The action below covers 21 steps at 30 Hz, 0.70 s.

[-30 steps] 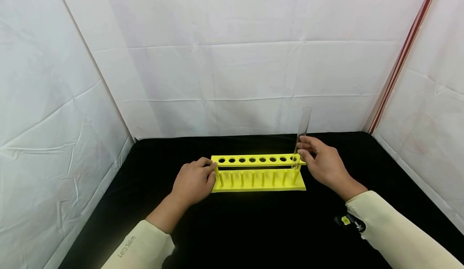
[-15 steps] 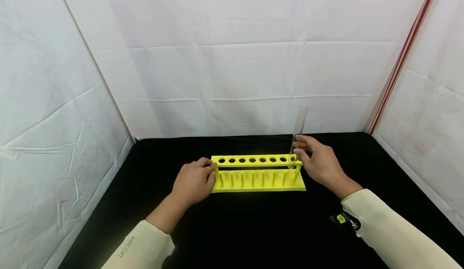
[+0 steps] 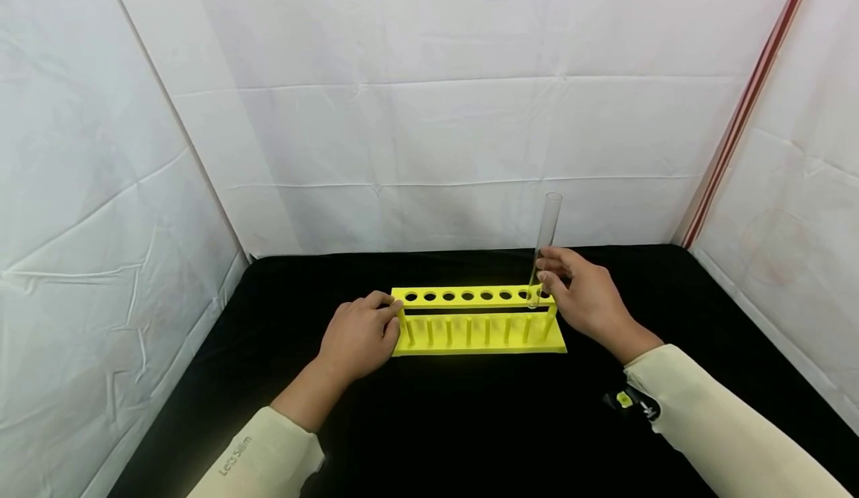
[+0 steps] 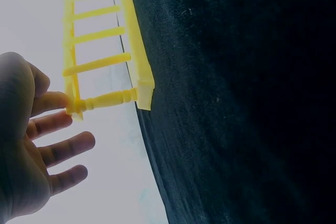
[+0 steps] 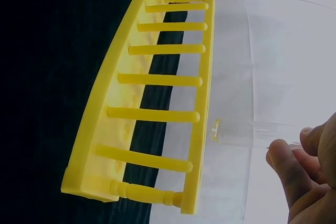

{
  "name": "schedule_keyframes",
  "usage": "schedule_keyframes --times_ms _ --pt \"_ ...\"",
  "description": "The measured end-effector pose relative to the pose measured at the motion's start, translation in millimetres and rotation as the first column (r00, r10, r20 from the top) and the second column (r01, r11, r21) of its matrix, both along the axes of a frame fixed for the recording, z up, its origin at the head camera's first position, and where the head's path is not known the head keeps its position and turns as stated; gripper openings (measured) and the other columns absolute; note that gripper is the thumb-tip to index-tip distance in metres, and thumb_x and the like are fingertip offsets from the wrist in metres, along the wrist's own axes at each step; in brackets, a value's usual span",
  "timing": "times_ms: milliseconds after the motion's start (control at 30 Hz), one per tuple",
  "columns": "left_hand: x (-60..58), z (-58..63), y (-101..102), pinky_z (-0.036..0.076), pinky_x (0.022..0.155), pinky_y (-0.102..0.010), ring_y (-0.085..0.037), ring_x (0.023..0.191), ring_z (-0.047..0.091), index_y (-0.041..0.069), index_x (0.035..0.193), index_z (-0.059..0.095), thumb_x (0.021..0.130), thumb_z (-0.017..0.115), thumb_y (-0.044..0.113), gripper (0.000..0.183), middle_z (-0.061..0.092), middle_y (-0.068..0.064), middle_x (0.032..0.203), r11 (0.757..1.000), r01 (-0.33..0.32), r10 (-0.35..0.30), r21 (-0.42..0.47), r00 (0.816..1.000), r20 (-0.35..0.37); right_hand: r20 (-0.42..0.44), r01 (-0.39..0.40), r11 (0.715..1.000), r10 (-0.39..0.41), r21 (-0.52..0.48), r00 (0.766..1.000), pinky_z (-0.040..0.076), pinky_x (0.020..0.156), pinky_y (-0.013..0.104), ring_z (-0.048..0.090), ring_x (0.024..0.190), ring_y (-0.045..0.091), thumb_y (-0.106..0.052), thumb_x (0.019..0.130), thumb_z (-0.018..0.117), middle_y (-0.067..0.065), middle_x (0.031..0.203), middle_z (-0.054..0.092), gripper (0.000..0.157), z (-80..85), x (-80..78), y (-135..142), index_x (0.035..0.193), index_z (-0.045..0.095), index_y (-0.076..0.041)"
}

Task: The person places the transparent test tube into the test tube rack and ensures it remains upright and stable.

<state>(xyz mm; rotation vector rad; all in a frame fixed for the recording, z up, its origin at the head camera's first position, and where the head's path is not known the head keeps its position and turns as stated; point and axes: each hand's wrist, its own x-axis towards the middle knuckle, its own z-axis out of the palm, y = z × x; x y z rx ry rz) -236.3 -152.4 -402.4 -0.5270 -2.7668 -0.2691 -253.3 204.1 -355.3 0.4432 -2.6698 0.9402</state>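
A clear glass test tube [image 3: 547, 222] stands nearly upright over the right end of a yellow test tube rack [image 3: 479, 350], leaning slightly right at its top. My right hand [image 3: 587, 297] pinches the tube between thumb and fingers at its lower half. In the right wrist view, the tube's rounded bottom [image 5: 216, 129] shows just above the rack's top bar [image 5: 205, 93], with a small gap between them. At the rack's left end, my left hand [image 3: 359, 336] touches the corner of the top bar. Its other fingers [image 4: 68, 149] extend loosely off the rack in the left wrist view.
Black cloth [image 3: 470, 423] covers the table under the rack. White sheeting [image 3: 436, 133] rises behind it and on both sides. The rack has a row of several round holes along its top bar and pegs below.
My right hand has moved left with the test tube, and its bottom has shifted from the rightmost hole toward the neighbouring one. My left hand and the rack have stayed still.
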Motion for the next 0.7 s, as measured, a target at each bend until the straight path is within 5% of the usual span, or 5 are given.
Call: schedule_keyframes --times_ms 700 --pt "-0.8 -1.9 1.6 0.049 0.096 -0.049 -0.029 0.112 0.064 0.015 0.136 0.069 0.104 0.054 0.026 0.037 0.063 -0.005 0.134 1.000 -0.005 0.005 0.004 1.000 0.006 -0.003 0.010 1.000 -0.010 -0.022 1.000 0.060 0.070 0.039 0.072 0.101 0.027 -0.019 0.106 0.059 0.012 0.129 0.068 0.046 -0.3 -6.8 -9.6 0.148 0.049 -0.002"
